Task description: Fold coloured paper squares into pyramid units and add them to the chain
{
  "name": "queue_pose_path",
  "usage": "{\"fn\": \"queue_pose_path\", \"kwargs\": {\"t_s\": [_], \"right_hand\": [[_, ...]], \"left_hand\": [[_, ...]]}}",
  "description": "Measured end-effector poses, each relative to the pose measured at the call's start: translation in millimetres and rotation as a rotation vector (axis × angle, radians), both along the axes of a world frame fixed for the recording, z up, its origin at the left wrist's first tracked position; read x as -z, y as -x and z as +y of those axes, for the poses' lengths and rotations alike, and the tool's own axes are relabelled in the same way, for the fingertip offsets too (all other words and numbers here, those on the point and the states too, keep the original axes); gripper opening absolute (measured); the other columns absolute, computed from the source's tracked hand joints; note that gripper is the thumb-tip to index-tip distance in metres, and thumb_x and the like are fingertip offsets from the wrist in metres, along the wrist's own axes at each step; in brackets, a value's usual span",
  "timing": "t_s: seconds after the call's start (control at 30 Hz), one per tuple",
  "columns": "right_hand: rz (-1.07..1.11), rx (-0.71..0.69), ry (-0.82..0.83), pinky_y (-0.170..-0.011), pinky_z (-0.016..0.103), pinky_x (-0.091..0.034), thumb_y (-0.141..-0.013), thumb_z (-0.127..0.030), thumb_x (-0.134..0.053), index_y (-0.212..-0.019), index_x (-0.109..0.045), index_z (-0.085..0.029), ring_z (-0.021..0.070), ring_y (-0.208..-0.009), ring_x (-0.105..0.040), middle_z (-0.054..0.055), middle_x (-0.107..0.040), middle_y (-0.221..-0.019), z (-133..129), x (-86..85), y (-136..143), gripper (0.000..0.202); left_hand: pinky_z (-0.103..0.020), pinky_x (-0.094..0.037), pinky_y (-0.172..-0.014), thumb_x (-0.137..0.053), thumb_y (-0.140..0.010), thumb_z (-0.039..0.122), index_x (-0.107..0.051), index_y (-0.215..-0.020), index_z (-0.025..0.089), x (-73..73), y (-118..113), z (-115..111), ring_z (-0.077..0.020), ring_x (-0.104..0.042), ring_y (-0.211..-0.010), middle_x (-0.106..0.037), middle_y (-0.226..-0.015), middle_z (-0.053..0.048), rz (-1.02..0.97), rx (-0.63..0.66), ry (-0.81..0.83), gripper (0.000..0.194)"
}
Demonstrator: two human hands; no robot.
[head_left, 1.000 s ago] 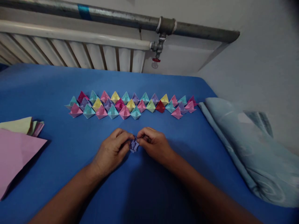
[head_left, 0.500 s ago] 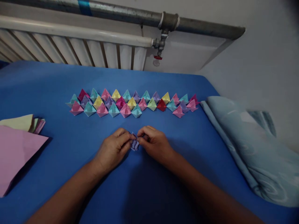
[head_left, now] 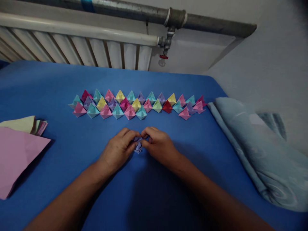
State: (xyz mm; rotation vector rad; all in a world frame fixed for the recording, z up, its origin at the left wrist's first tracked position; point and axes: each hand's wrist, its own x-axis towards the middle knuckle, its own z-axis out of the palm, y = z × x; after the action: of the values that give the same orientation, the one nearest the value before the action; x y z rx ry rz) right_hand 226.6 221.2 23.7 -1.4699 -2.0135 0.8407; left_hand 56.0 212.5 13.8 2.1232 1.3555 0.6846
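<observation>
A small folded piece of purple paper (head_left: 138, 146) is pinched between both hands, just above the blue surface. My left hand (head_left: 119, 145) grips its left side with thumb and fingers. On its right side, the thumb and bent fingers of my right hand (head_left: 159, 143) close on the paper. Fingertips cover part of the paper, so its full shape is hidden. Beyond the hands stand several folded paper boats in close rows, among them a pink boat (head_left: 130, 112), a teal boat (head_left: 141, 113) and a red boat (head_left: 167, 107).
At the left lies a stack of coloured paper with a pink sheet (head_left: 21, 154) on top. A folded light-blue blanket (head_left: 260, 160) lies on the right of the blue surface (head_left: 60, 141). Behind stand a white radiator (head_left: 91, 51) and a metal pipe (head_left: 134, 12) with a red-handled valve (head_left: 164, 57).
The fingers have shifted on the purple paper, and more of its flat face shows between them. The view has tilted slightly; the boats stay in place.
</observation>
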Motion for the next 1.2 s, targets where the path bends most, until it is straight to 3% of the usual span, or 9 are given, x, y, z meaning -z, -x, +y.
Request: {"fn": "queue_pose_path", "kwargs": {"t_s": [0.17, 0.33, 0.63, 1.2], "right_hand": [[0.019, 0.023, 0.053, -0.063, 0.021, -0.037, -0.07, -0.005, -0.059, -0.073, -0.057, -0.02, 0.0097, -0.068, -0.05, -0.004, -0.055, -0.074, 6, 0.9, 0, 0.015], [-0.025, 0.031, 0.059, -0.062, 0.022, -0.037, -0.07, -0.008, -0.06, -0.074, -0.057, -0.02, 0.0102, -0.068, -0.05, -0.003, -0.055, -0.075, 8, 2.0, 2, 0.013], [-0.011, 0.036, 0.116, -0.062, 0.023, -0.037, -0.069, -0.009, -0.062, -0.075, -0.057, -0.021, 0.0107, -0.069, -0.051, -0.004, -0.056, -0.075, 9, 0.6, 3, 0.014], [-0.044, 0.032, 0.11, -0.059, 0.021, -0.036, -0.069, -0.009, -0.062, -0.078, -0.059, -0.02, 0.009, -0.065, -0.049, -0.004, -0.057, -0.077, 8, 0.3, 2, 0.015]], "left_hand": [[-0.025, -0.044, -0.058, -0.065, -0.072, 0.019, -0.048, -0.119, 0.021, -5.4, -3, 6, -0.0114, -0.054, -0.06, -0.057, -0.079, 0.003, -0.041, -0.173, 0.164, 0.05], [-0.026, -0.043, -0.053, -0.066, -0.068, 0.021, -0.052, -0.111, 0.018, -14.5, -6, 12, -0.012, -0.053, -0.057, -0.055, -0.07, 0.005, 0.009, -0.208, 0.281, 0.045], [-0.028, -0.044, -0.055, -0.063, -0.069, 0.019, -0.053, -0.114, 0.015, -21.0, -13, 12, -0.0142, -0.055, -0.061, -0.057, -0.073, 0.002, 0.096, -0.246, 0.341, 0.046], [-0.026, -0.04, -0.056, -0.062, -0.07, 0.023, -0.052, -0.116, 0.017, -17.1, -9, 10, -0.0135, -0.053, -0.061, -0.057, -0.076, 0.002, 0.055, -0.206, 0.345, 0.047]]}}
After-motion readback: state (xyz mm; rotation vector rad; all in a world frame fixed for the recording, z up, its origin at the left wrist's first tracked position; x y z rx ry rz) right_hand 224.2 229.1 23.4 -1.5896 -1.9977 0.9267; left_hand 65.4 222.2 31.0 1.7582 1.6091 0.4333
